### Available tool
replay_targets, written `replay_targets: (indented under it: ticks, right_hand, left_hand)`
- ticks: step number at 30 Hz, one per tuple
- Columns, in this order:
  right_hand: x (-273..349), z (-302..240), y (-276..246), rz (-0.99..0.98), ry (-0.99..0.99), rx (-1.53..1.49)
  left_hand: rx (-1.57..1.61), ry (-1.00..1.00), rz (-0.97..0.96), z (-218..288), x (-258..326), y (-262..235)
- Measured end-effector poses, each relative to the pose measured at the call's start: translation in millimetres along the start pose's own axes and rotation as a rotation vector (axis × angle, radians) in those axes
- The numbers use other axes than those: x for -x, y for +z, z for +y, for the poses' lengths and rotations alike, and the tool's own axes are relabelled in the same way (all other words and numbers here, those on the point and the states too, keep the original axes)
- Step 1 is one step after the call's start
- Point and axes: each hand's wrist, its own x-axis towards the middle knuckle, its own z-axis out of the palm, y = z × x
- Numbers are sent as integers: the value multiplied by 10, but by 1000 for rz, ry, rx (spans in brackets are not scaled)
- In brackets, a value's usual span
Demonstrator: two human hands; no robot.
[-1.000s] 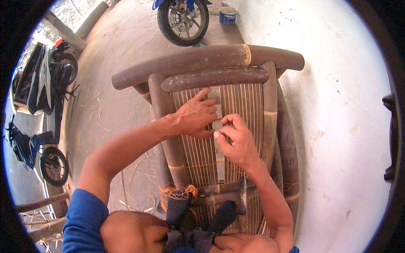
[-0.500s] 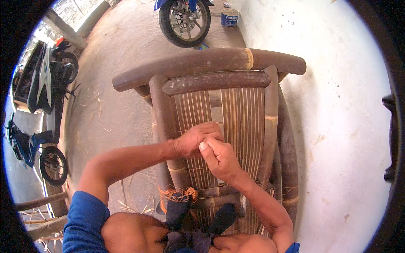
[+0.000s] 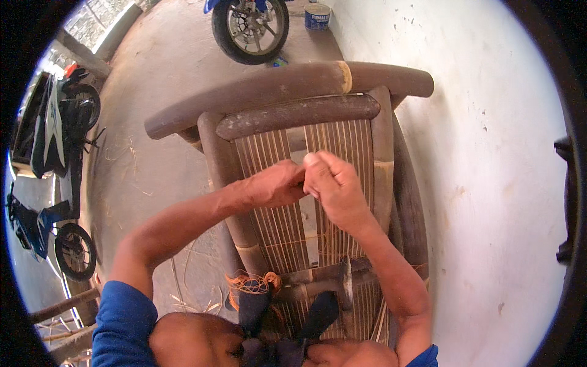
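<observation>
A: What is seen under the 2 hands?

B: A bamboo chair frame (image 3: 293, 116) is laid on the concrete floor (image 3: 159, 92), close beside a white wall (image 3: 489, 153). Its panel of thin cane slats (image 3: 275, 226) is stretched between thick brown poles.

A: Where are the hands placed?

B: The left hand (image 3: 276, 183) and the right hand (image 3: 333, 186) are brought together above the middle of the slatted panel, touching each other at the fingertips. Both are curled narrow, as if something thin were pinched between them (what is gripped cannot be told, since it is hidden by the fingers).

A: Is anything else lying on the frame?

B: A hammer (image 3: 333, 282) is rested across the lower part of the slats, its head turned toward the right side. A tuft of orange fibre (image 3: 251, 283) is seen at the lower left pole, just beside the hammer's handle. A dark cloth (image 3: 287, 324) is draped near the person's knees.

A: And farther off?

B: A motorcycle wheel (image 3: 251, 27) is parked beyond the top of the frame, with a small blue-and-white bucket (image 3: 317, 16) near it. 2 more motorbikes (image 3: 52, 140) are stood at the far left, well apart from the chair.
</observation>
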Motion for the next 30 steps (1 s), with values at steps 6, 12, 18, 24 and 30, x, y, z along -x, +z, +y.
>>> replay_targets:
  ticks: [6,12,18,24,30]
  right_hand:
    - [849,276,-106,213,137,186]
    - [1698,1002,310,208,279,343]
    - [1778,1282,523,390,120,645]
    - [1735,1339,537,407,213,495]
    - [1664,1272,556,362,258,441]
  left_hand:
    - [-546,348,33,-169,88,-229]
    - [-872,329,60,-389,33,-259]
    - [-939,325,56,-390,33,-226]
    - [-945,429,113,-403,-5,-221]
    - [-985,440,99,-377,-27,-262]
